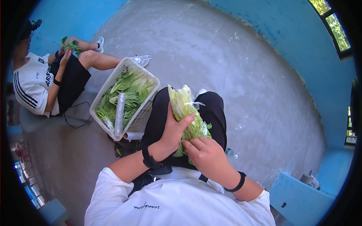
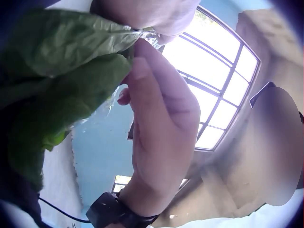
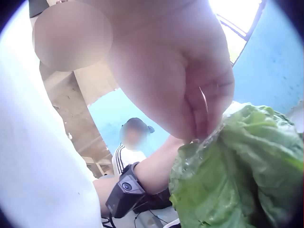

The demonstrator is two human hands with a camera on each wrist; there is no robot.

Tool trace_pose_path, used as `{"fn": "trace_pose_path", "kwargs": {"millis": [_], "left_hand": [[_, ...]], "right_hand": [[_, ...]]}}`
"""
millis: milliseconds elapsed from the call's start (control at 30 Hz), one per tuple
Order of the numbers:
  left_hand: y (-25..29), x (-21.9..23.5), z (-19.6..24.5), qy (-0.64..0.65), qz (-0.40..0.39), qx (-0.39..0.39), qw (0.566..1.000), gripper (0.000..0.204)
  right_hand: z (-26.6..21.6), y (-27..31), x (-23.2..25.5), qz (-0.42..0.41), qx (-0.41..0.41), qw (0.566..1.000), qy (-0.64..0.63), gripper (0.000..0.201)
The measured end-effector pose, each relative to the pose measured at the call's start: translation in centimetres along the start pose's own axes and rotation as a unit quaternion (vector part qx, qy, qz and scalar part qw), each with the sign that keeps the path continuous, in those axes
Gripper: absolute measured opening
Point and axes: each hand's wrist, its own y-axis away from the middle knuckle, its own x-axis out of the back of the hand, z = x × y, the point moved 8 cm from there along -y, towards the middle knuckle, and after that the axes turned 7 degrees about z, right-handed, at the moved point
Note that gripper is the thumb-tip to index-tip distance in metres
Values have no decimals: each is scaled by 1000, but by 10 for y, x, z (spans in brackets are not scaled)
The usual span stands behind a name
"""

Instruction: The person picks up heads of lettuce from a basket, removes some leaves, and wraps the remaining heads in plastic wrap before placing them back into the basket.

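Observation:
A bundle of pale-stemmed, green leafy lettuce (image 1: 183,103) lies over the person's lap, with clear plastic wrap (image 1: 196,103) about it. The left hand (image 1: 171,132) grips the bundle from its left side, thumb across the stems. At the leafy end, the right hand (image 1: 207,153) has its fingers bent against the near side. The right wrist view shows that right hand (image 3: 175,61) pinching the film's edge beside a broad green leaf (image 3: 237,166). In the left wrist view, dark leaves (image 2: 66,90) hang close to the right hand's fingertips.
To the left stands a white plastic basket (image 1: 150,101) of leafy lettuce, with a wrapped roll (image 1: 120,113) lying on top. Another roll (image 1: 134,136) is beside the basket. A second person (image 1: 36,83) sits beyond it, holding greens (image 1: 71,45). A blue ledge (image 1: 298,199) is at the right.

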Motion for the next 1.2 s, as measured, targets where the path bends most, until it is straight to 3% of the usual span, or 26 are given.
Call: {"fn": "trace_pose_path", "kwargs": {"millis": [133, 233, 333, 433, 633, 733, 833, 867, 967, 1067, 1167, 1200], "left_hand": [[-3, 4, -8, 49, -14, 50, 997, 45], [-1, 4, -10, 73, -25, 81, 994, 43], [9, -11, -3, 117, -36, 121, 985, 50], [11, -11, -1, 78, -53, 91, 991, 43], [7, -5, 0, 107, -78, 113, 985, 51], [11, -15, 5, 113, -114, 116, 980, 51], [17, -26, 11, 99, -118, 100, 983, 50], [16, -27, 9, 69, -131, 93, 985, 51], [15, -24, -3, 9, -146, 90, 985, 52], [17, -17, -8, 40, -142, 115, 982, 48], [13, -16, -10, 105, -159, 136, 972, 46], [12, -15, -11, 111, -147, 138, 973, 46]], "right_hand": [[-1, 0, 11, 6, 19, 999, -31, 42], [3, -5, 16, 3, 31, 997, -75, 28], [21, -5, 3, 16, -74, 985, -154, 25], [22, -6, 0, 1, -121, 984, -131, 21], [0, -9, 30, 5, -9, 987, -161, 23], [34, -5, 54, 127, -108, 970, -174, 23], [64, -21, 59, 199, -208, 934, -212, 24], [69, -25, 55, 188, -241, 921, -243, 24], [71, -29, 50, 195, -161, 940, -230, 29], [66, -27, 45, 174, -136, 932, -288, 38], [56, -18, 47, 164, -173, 937, -253, 40], [49, -15, 43, 117, -149, 963, -190, 41]]}}
